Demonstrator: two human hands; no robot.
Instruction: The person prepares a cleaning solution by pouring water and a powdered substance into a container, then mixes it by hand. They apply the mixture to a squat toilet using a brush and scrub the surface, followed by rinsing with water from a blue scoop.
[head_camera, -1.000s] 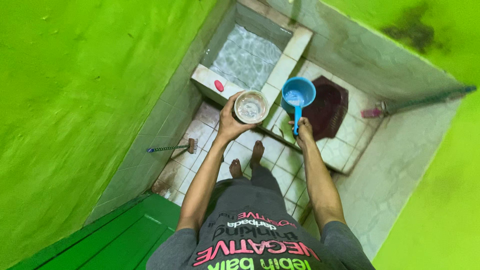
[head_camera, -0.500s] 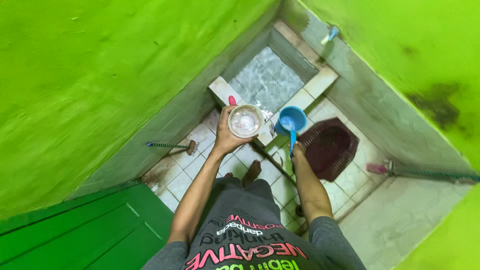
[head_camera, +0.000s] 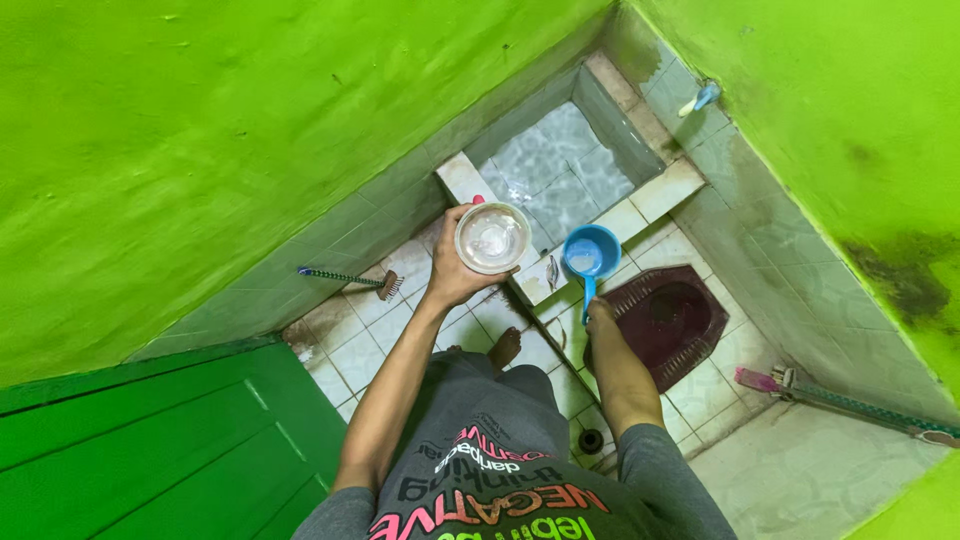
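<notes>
A round clear plastic bowl (head_camera: 492, 238) sits cupped from below in the left hand (head_camera: 455, 268), arm stretched forward over the tiled edge of the water-filled trough (head_camera: 560, 175). The right hand (head_camera: 600, 318) is closed around the handle of a blue plastic dipper (head_camera: 590, 252), held just beside the bowl, near the dark red squat toilet (head_camera: 675, 315).

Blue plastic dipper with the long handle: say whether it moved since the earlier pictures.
Cannot tell. The blue plastic dipper sits over the tiled ledge of the water basin as before; the camera swung, so any small shift is unclear.
</notes>
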